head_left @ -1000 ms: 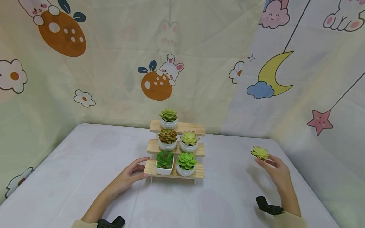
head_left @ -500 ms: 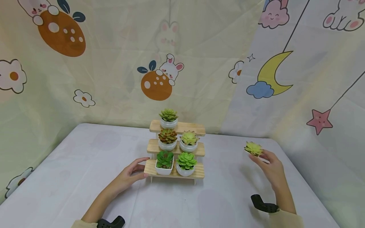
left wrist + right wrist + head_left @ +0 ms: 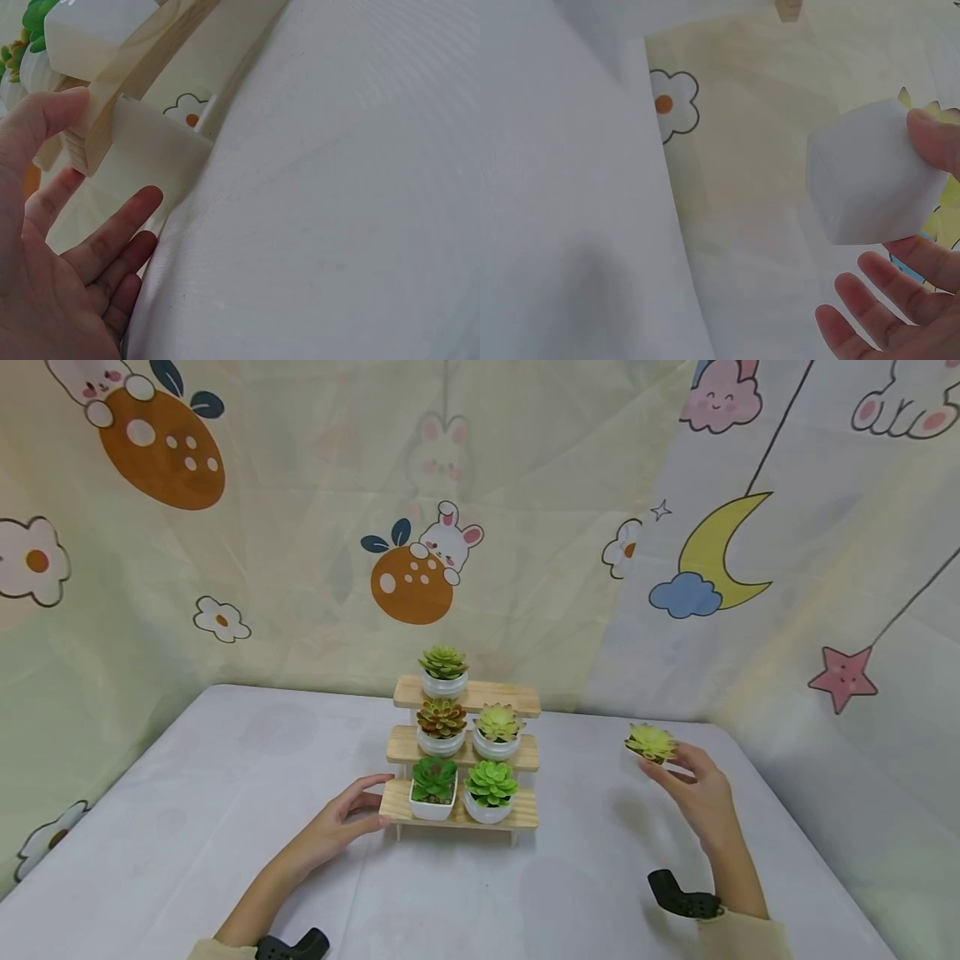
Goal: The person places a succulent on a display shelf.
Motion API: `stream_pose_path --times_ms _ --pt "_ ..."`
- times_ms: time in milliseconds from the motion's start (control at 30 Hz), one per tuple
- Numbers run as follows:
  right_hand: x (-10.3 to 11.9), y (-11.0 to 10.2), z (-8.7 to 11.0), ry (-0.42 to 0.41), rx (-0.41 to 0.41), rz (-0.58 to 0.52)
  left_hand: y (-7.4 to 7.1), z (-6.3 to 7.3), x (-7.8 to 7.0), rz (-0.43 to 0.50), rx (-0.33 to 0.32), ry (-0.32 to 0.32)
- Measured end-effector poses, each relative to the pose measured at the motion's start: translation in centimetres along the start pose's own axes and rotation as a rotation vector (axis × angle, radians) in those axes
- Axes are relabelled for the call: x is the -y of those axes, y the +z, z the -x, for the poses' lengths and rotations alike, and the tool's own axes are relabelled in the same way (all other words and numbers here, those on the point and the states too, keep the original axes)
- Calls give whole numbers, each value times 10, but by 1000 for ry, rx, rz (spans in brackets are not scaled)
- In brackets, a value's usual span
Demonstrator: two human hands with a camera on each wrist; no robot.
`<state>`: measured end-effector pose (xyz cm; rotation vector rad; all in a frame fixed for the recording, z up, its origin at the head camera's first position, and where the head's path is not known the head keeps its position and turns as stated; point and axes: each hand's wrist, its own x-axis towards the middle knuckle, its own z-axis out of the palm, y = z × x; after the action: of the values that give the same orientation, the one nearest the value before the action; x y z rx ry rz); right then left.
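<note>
A three-tier wooden plant stand [image 3: 525, 806] stands mid-table. My left hand [image 3: 341, 818] is at its left end; in the left wrist view the thumb [image 3: 64, 109] lies on the lowest board and the index finger touches beneath it, other fingers loose. My right hand [image 3: 701, 793] holds a yellow-green potted succulent [image 3: 650, 742] above the table at right. In the right wrist view, thumb and index finger pinch its white square pot [image 3: 874, 176]. On the stand sit a top succulent [image 3: 443, 664], a reddish one [image 3: 441, 718] beside a pale one [image 3: 498, 724], and two green ones [image 3: 432, 779] below.
A white cloth covers the table [image 3: 465, 893]. Behind it hangs a printed curtain [image 3: 300, 527] with rabbits, flowers and a moon, and it also runs along both sides. Each wrist carries a black strap mount [image 3: 682, 897].
My right hand has moved left and slightly farther back with the potted succulent, toward the stand. My left hand and the stand have stayed in place.
</note>
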<state>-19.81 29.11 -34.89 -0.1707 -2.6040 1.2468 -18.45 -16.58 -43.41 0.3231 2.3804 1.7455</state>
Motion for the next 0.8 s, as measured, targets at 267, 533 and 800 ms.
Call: stream_pose_path --times_ms 267,533,800 --pt "11 9 3 -8 30 -31 2 0 2 4 10 -10" --pt "27 25 6 -75 34 -52 3 -3 -1 -13 -9 -21" --pt "28 46 -3 -139 37 -112 0 -1 1 -15 -7 -27"
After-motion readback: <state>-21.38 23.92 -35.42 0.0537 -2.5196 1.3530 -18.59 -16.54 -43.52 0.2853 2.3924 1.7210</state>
